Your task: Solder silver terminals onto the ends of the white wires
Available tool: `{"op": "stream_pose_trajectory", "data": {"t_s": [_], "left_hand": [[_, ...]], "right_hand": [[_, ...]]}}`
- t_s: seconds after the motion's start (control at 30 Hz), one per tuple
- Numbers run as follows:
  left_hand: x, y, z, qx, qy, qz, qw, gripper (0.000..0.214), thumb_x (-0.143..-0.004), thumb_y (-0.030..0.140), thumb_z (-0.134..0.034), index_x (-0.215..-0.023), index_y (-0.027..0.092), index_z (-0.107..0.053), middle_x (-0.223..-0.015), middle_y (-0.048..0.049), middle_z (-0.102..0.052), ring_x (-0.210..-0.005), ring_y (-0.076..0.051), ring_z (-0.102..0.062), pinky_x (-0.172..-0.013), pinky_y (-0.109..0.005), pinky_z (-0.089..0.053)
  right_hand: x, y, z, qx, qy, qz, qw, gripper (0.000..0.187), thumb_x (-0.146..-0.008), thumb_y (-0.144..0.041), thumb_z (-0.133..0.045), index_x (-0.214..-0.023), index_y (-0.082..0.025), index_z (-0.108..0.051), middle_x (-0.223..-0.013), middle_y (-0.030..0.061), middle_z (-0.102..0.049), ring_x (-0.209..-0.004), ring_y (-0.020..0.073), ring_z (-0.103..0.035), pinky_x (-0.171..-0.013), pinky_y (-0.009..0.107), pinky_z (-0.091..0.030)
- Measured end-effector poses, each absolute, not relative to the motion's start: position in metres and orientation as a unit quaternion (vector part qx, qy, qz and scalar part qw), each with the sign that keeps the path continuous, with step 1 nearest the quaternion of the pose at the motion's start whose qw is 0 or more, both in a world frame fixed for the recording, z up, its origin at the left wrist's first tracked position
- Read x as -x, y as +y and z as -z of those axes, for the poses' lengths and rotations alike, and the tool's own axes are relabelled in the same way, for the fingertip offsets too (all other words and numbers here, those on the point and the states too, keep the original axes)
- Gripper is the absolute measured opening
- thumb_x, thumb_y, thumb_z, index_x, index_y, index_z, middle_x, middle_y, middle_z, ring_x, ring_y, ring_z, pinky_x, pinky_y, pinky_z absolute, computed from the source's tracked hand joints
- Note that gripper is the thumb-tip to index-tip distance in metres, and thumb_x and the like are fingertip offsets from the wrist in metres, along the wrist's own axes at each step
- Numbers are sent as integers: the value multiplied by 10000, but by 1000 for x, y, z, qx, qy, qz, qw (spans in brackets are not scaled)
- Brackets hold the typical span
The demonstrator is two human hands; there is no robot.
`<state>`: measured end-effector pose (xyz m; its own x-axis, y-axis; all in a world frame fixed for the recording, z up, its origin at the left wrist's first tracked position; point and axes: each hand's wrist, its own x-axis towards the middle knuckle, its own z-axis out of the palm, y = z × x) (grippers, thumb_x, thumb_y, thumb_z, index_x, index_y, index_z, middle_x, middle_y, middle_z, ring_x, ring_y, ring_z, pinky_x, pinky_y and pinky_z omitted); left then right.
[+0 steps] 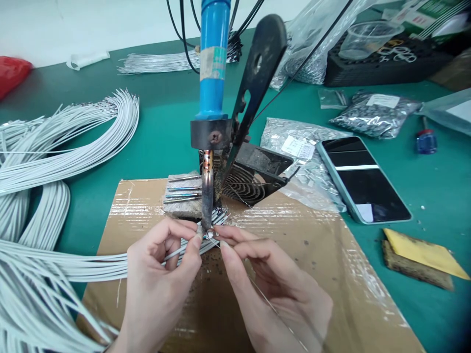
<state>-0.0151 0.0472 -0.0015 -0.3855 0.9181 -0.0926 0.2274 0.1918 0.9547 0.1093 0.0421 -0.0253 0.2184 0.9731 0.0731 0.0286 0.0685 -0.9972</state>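
Note:
A blue-handled soldering iron [213, 63] stands clamped upright in a black stand, its tip [207, 206] pointing down over a taped cardboard sheet [331, 255]. My left hand [162, 274] is closed in a pinch on a white wire [110, 264], holding its end at the iron's tip. My right hand [265, 279] is closed on a thin solder wire [272, 309], whose end also meets the tip. Both hands almost touch under the iron.
Bundles of white wires [55, 152] lie at the left on the green table [162, 108]. A small black fan [250, 179] sits behind the iron. A phone [362, 179], bags of small metal parts [375, 115], a yellow sponge [419, 257] and a small screwdriver [426, 139] are at the right.

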Motion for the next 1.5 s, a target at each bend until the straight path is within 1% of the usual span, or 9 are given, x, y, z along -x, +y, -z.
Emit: {"op": "stream_pose_trajectory", "data": {"t_s": [0.17, 0.33, 0.7, 0.77, 0.87, 1.03, 1.17, 1.33, 1.5], "left_hand": [[15, 48, 1, -409, 679, -486, 370, 125, -763, 149, -744, -668, 216, -697, -770, -12, -748, -678, -135, -661, -452, -167, -400], [13, 49, 2, -405, 676, -490, 372, 122, -757, 140, -742, -668, 212, -702, -765, 3, -754, -577, -97, -613, -473, -163, -435], [13, 48, 3, -384, 664, -503, 399, 130, -734, 123, -772, -663, 203, -700, -727, 12, -752, -566, -90, -632, -500, -138, -480], [14, 44, 5, -379, 658, -499, 417, 138, -726, 112, -790, -678, 200, -695, -739, 11, -755, -580, -92, -639, -526, -138, -496], [12, 35, 8, -349, 666, -499, 431, 141, -747, 125, -802, -697, 197, -692, -796, 8, -749, -590, -79, -612, -535, -128, -480], [8, 13, 7, -329, 683, -471, 452, 127, -776, 216, -809, -710, 204, -701, -767, -5, -723, -575, -94, -555, -498, -154, -416], [13, -4, 9, -346, 695, -431, 459, 142, -827, 313, -781, -757, 208, -717, -706, -15, -690, -513, -100, -469, -422, -182, -295], [16, -19, 13, -360, 693, -427, 456, 129, -857, 316, -746, -775, 217, -735, -660, 10, -643, -478, -78, -343, -432, -187, -250], [11, -24, 11, -355, 693, -440, 448, 112, -829, 283, -768, -747, 222, -723, -634, 10, -667, -504, -86, -427, -447, -169, -278]], "right_hand": [[-110, 42, 26, 544, -475, -416, 553, 167, -900, -180, -724, -747, -234, -681, -996, 54, -837, -952, 215, -798, -840, 286, -608], [-111, 42, 28, 545, -479, -415, 548, 172, -905, -198, -725, -745, -236, -678, -987, 57, -835, -977, 223, -796, -840, 286, -609], [-111, 41, 27, 541, -468, -430, 551, 186, -914, -191, -711, -742, -241, -662, -993, 31, -828, -970, 193, -782, -868, 271, -581], [-115, 41, 28, 565, -456, -430, 537, 129, -928, -244, -715, -808, -249, -668, -996, 25, -825, -957, 191, -780, -873, 273, -580], [-122, 41, 31, 608, -481, -401, 488, 110, -993, -340, -640, -930, -263, -686, -871, 0, -795, -808, 172, -759, -754, 258, -571], [-125, 35, 37, 537, -605, -373, 454, 246, -998, -255, -607, -757, -236, -654, -711, -27, -664, -668, 144, -624, -654, 246, -490], [-123, 31, 35, 522, -590, -424, 447, 262, -975, -231, -607, -714, -219, -615, -679, -28, -644, -636, 135, -597, -603, 232, -459], [-122, 28, 32, 504, -549, -495, 446, 287, -959, -258, -608, -676, -211, -609, -626, -41, -586, -594, 123, -532, -551, 219, -417], [-119, 23, 33, 491, -523, -528, 455, 279, -955, -272, -608, -683, -208, -615, -630, -46, -557, -588, 120, -508, -546, 218, -409]]}}
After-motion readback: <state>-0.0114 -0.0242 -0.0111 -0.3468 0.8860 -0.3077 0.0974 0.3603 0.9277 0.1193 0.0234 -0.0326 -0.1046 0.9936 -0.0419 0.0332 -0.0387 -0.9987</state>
